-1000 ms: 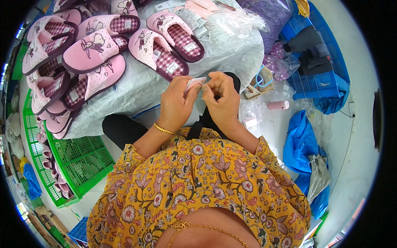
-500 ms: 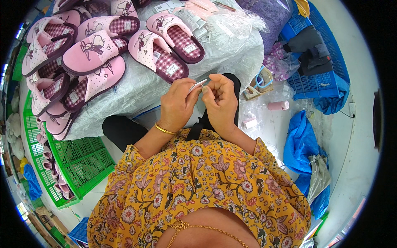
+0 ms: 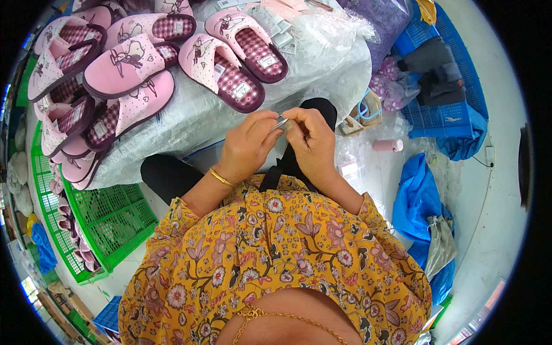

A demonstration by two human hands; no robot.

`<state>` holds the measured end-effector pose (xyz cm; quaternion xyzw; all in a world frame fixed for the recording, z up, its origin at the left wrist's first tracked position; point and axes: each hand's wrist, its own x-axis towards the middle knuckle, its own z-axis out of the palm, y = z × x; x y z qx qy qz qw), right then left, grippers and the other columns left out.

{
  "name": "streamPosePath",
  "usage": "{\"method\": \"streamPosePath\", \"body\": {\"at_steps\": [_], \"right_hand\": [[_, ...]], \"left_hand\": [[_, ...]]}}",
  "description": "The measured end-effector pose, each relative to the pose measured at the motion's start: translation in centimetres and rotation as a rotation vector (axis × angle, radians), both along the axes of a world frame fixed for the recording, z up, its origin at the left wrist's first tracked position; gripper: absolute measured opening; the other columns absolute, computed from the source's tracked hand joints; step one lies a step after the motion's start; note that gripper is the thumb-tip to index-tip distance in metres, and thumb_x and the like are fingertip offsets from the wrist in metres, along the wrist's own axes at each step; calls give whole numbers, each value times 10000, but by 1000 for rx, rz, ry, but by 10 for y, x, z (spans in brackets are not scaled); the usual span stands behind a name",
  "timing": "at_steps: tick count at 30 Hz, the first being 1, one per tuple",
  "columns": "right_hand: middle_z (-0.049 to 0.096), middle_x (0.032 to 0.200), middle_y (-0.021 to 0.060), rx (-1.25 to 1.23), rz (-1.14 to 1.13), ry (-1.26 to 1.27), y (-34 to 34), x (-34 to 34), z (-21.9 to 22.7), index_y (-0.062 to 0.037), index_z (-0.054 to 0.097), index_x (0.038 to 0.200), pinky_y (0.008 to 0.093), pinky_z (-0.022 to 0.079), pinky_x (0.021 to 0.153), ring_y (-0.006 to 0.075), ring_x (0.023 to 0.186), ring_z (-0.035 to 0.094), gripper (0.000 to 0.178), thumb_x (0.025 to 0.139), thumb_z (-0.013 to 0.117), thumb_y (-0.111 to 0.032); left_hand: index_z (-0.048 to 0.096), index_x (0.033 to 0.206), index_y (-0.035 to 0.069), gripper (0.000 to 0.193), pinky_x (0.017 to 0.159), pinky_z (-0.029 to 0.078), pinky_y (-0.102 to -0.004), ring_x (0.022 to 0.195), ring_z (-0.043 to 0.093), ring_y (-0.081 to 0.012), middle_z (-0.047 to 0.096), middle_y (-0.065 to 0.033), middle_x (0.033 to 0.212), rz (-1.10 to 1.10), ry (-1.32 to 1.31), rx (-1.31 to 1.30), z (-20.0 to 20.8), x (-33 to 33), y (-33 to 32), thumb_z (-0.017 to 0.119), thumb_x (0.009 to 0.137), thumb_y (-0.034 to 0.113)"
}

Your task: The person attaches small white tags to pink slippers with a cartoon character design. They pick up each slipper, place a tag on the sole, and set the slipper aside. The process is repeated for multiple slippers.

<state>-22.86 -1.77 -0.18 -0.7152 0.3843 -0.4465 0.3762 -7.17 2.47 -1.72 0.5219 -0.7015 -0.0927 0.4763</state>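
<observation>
My left hand [image 3: 248, 145] and my right hand [image 3: 312, 141] meet in front of my body, both with fingers closed in a pinch. Between the fingertips is a small, thin, pale silvery piece [image 3: 279, 124]; its kind is too small to make out. Just beyond my hands, on the covered table, lies a pair of pink slippers: the left one [image 3: 202, 56] and the right one [image 3: 238, 29]. Both have plum checked insoles with a small white label. Farther left, more pink slippers [image 3: 123, 66] are heaped on one another.
Clear plastic sheeting [image 3: 146, 152] covers the table. Papers and tags [image 3: 282, 34] lie at its far side. A green crate [image 3: 123, 221] with slippers stands at left. On the right are a blue basket [image 3: 440, 121] with dark cloth, a small box [image 3: 368, 112], a pink cylinder [image 3: 388, 145] and blue sheeting [image 3: 413, 201].
Both hands have shifted slightly right and nearer to me, and the pale piece has tilted between the fingertips. The view has moved a little; the slippers look undisturbed.
</observation>
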Motion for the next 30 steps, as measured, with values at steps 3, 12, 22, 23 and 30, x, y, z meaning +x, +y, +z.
{"method": "streamPosePath", "body": {"at_steps": [3, 12, 22, 23, 30], "right_hand": [[586, 828, 68, 37, -1, 33, -3, -8, -5, -24, 646, 999, 267, 471, 600, 134, 651, 571, 154, 857, 647, 36], [597, 836, 61, 17, -27, 24, 0, -7, -9, -31, 665, 1017, 253, 452, 585, 127, 649, 562, 155, 867, 665, 7], [606, 837, 62, 27, -67, 19, 2, -8, -8, -25, 665, 1011, 251, 467, 597, 127, 657, 579, 159, 859, 666, 20], [608, 836, 64, 13, -66, 28, 2, -8, -8, -26, 665, 1008, 253, 468, 597, 131, 655, 580, 161, 855, 666, 26], [636, 853, 75, -79, -62, 75, 2, -7, 1, -40, 670, 979, 267, 483, 602, 166, 689, 604, 182, 823, 676, 54]], "left_hand": [[644, 1035, 23, 175, 718, 547, -338, 854, 664, -305, 653, -130, 1102, -66, 92, 173, 4, 1, 7, 672, 890, 115], [657, 1161, 14, 279, 888, 487, -319, 1042, 629, -251, 655, -130, 1157, -121, 370, 362, 3, 2, 13, 563, 985, 209], [643, 1174, -29, 284, 869, 483, -275, 989, 618, -149, 664, -96, 1134, -51, 669, 538, -4, 2, 17, 534, 1002, 169], [642, 1175, -30, 285, 867, 483, -271, 987, 615, -140, 664, -90, 1133, -68, 699, 534, -5, 3, 16, 531, 1005, 170], [638, 1199, -11, 281, 830, 491, -247, 962, 598, -88, 665, -43, 1102, -118, 920, 683, -13, 9, 15, 501, 1019, 156]]}}
